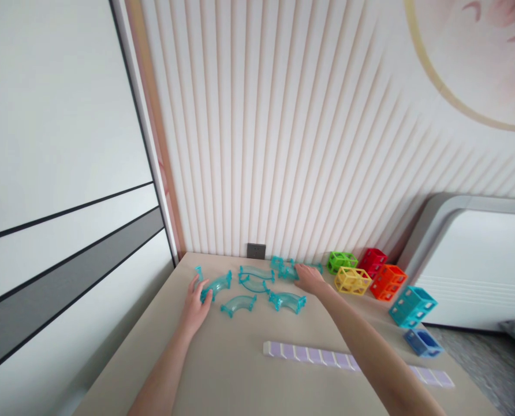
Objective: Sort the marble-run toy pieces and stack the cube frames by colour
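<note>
Several translucent teal curved track pieces lie towards the back of the table. My left hand (196, 303) is at the left end of one curved piece (218, 285), fingers apart and touching its edge. Over the back right of the group, my right hand (308, 277) rests at another teal piece (287, 271); its fingertips partly cover the piece, so their grip is unclear. Between the hands lie a long wavy piece (257, 273) and a curved one below it (254, 284). Nearer me are two more curved pieces, one left (239, 304) and one right (287, 301).
A long purple strip (301, 352) crosses the table (223, 370) under my right forearm. On the right stand green (342, 262), yellow (353, 280), red (373, 262), orange (388, 282), teal (412, 306) and blue (423, 342) blocks. A ribbed wall (257, 127) borders the back.
</note>
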A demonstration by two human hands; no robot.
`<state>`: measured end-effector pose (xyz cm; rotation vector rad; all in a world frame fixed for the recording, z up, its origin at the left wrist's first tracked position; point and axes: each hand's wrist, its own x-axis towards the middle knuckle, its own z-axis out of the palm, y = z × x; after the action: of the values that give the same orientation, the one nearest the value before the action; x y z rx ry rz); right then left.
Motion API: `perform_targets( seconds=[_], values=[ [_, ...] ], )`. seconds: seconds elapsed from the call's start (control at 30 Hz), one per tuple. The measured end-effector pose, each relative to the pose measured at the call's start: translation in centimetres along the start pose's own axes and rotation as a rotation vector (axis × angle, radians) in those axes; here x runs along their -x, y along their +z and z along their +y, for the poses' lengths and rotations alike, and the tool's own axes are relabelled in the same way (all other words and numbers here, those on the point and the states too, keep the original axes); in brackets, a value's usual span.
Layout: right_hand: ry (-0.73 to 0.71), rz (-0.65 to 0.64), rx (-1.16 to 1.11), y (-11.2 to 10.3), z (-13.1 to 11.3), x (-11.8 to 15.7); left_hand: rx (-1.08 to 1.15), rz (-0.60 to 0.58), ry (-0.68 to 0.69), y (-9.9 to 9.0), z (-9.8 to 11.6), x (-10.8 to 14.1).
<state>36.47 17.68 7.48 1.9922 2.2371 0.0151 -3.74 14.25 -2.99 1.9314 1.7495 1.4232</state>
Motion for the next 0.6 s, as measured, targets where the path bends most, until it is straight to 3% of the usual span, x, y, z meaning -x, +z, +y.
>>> perform_targets(
  seconds=[0.23,0.43,0.6],
  values=[
    [-0.109,-0.04,-0.046,-1.3,-4.7,-0.4,-0.063,-0.096,0.032,-0.3,0.3,0.0],
    [-0.216,0.098,-0.135,-2.2,-9.8,-0.6,-0.063,-0.097,0.059,-0.2,0.2,0.1],
    [-0.33,0.168,-0.209,-2.9,-12.4,-0.9,-0.065,-0.098,0.053,0.0,0.0,0.1]
  ],
)
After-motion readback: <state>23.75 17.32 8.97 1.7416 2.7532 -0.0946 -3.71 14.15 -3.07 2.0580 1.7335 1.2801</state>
